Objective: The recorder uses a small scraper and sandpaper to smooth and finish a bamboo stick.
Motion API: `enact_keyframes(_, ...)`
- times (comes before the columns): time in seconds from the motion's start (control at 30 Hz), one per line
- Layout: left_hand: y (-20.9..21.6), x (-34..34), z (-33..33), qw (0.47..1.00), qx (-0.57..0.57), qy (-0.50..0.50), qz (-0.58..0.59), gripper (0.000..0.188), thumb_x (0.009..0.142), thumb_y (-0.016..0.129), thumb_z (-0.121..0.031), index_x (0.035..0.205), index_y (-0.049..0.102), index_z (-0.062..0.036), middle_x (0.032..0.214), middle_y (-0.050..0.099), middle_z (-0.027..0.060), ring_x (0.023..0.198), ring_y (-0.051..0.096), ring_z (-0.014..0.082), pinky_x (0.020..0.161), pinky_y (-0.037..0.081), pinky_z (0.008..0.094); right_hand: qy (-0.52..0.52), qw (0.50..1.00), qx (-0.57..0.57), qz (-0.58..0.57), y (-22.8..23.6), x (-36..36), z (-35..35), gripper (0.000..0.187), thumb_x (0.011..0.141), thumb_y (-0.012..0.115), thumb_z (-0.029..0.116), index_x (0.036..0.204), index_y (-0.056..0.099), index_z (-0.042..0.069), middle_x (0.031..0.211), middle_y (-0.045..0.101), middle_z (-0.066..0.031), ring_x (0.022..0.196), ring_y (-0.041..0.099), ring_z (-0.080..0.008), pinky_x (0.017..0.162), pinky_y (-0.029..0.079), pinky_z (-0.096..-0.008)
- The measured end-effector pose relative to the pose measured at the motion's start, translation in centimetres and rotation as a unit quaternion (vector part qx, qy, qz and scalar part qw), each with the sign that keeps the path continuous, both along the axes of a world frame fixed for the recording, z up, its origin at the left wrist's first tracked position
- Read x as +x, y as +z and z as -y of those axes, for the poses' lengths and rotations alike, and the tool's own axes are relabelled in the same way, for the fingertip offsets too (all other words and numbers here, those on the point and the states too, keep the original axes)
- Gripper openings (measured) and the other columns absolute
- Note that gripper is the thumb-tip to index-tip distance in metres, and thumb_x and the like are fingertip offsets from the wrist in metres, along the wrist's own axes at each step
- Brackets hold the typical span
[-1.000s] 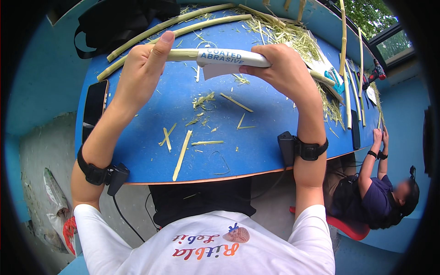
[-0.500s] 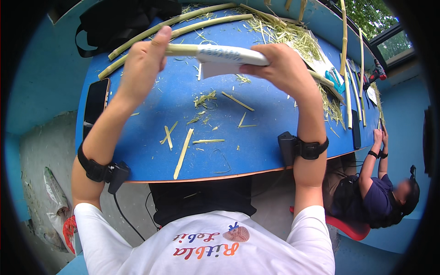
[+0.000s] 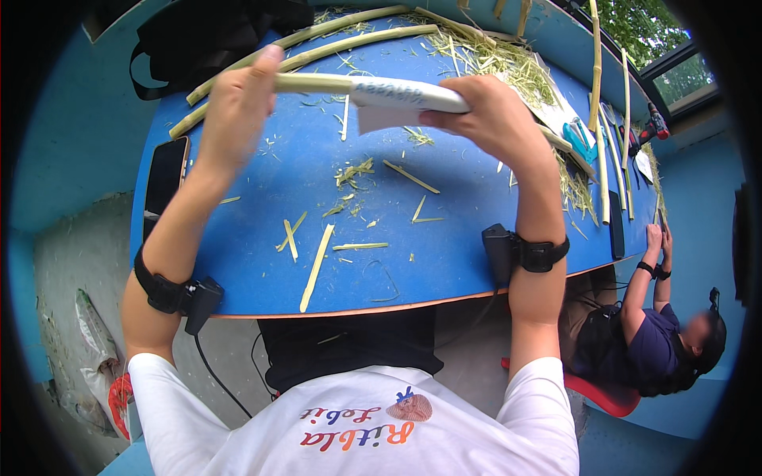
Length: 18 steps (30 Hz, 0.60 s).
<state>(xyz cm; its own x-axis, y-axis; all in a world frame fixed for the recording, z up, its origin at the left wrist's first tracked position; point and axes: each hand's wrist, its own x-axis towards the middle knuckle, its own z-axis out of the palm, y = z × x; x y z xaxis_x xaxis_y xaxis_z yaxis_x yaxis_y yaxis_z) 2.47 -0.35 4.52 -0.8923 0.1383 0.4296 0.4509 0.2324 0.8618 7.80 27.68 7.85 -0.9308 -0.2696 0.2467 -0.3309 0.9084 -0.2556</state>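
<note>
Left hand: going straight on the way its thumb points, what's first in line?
The left hand would likely meet the farther long pale stick first; depth is unclear, and the hand looks raised, so it might pass above.

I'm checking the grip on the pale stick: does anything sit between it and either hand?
Yes, on the right: a white sheet covers the pale stick there, and the right hand grips over the sheet. At the left hand, nothing visible comes between; the stick is bare up to that hand.
</note>
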Motion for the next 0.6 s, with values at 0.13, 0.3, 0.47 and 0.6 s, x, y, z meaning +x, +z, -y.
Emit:
enact_keyframes(0.13, 1.0, 1.4, -0.5, 0.996, -0.044, -0.084, 0.003, 0.059, 0.095, 0.046, -0.054, 0.055, 0.04, -0.0116, 0.051, 0.032, -0.0064, 0.047, 0.027, 0.0036, 0.044, 0.021, 0.0227, 0.009, 1.0, -0.014, -0.009, 0.1, 0.3, 0.7, 0.026, 0.078, 0.074, 0.027, 0.086, 0.068, 0.002, 0.069, 0.062, -0.0143, 0.063, 0.058, -0.027, 0.06, 0.045, -0.0367)
enact_keyframes(0.3, 0.8, 1.3, -0.1, 0.99, -0.052, -0.131, -0.004, 0.059, 0.094, 0.047, -0.057, 0.055, 0.041, -0.0126, 0.051, 0.03, -0.007, 0.047, 0.025, 0.0036, 0.044, 0.02, 0.0228, 0.039, 0.999, -0.016, -0.031, 0.0, 0.2, 0.6, 0.026, 0.077, 0.075, 0.026, 0.084, 0.067, 0.001, 0.067, 0.06, -0.0137, 0.061, 0.057, -0.0264, 0.059, 0.043, -0.0362)
enact_keyframes(0.47, 1.1, 1.0, 0.1, 0.981, -0.037, -0.191, -0.008, 0.059, 0.093, 0.047, -0.058, 0.055, 0.042, -0.0131, 0.052, 0.031, -0.0068, 0.048, 0.025, 0.0035, 0.044, 0.02, 0.0232, 0.057, 0.997, -0.028, -0.041, -0.2, 0.3, 0.7, 0.026, 0.078, 0.074, 0.025, 0.084, 0.066, 0.001, 0.065, 0.058, -0.0137, 0.06, 0.056, -0.0267, 0.058, 0.043, -0.0365)
enact_keyframes(0.6, 0.7, 1.3, -0.2, 0.98, -0.062, -0.189, 0.005, 0.059, 0.093, 0.046, -0.059, 0.056, 0.042, -0.0134, 0.052, 0.031, -0.0064, 0.048, 0.026, 0.0041, 0.045, 0.021, 0.0238, 0.056, 0.998, -0.041, -0.01, 0.0, 0.3, 1.2, 0.026, 0.077, 0.075, 0.024, 0.086, 0.067, 0.001, 0.069, 0.061, -0.0142, 0.062, 0.058, -0.0267, 0.06, 0.045, -0.0363)
